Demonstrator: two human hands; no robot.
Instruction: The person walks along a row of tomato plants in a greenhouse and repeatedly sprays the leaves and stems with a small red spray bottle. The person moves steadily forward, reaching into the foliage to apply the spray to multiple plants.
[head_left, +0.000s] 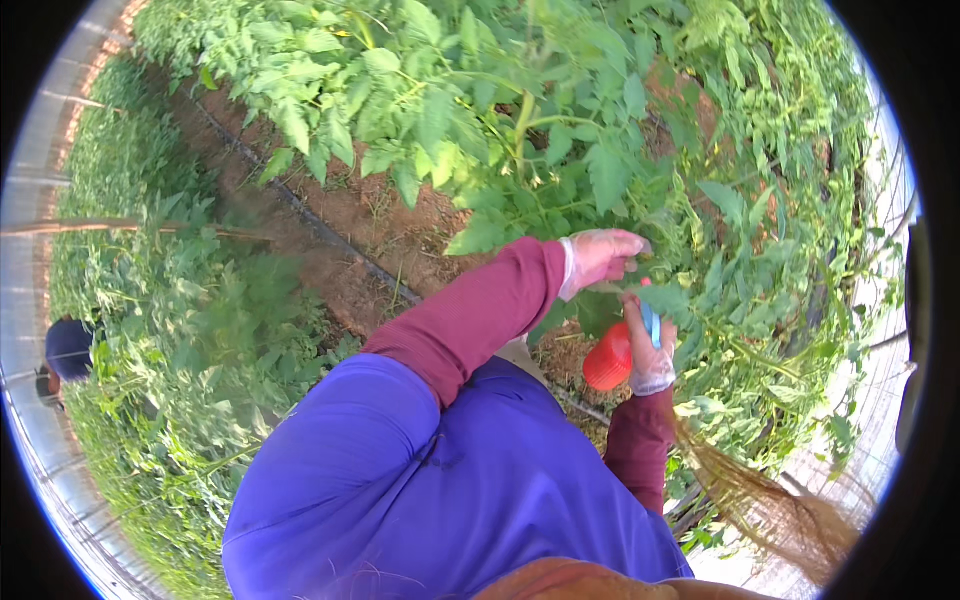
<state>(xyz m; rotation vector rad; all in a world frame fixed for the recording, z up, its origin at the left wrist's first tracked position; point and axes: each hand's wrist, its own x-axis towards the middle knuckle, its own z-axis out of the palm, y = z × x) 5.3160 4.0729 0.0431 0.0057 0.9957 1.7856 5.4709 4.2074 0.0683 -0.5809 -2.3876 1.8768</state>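
Observation:
My left hand (600, 257), in a clear plastic glove, reaches into the leaves of a tomato plant (525, 124); its fingertips are partly lost among the foliage, and I cannot tell whether they grip anything. In my right hand (649, 345), also in a clear glove, is a hand sprayer with a light blue trigger part (651, 324) and a small red tip at its top. The sprayer's ribbed red bottle (609, 358) hangs just left of that hand, above straw-strewn soil. Broad green leaves lie between and beyond both hands.
A black drip irrigation hose (322, 229) runs diagonally over brown soil (360, 217). Dense rows of tomato plants stand at left (172, 300) and right (780, 300). Another person in a dark cap (69, 349) is at the far left. White ground sheeting (847, 435) shows at the right.

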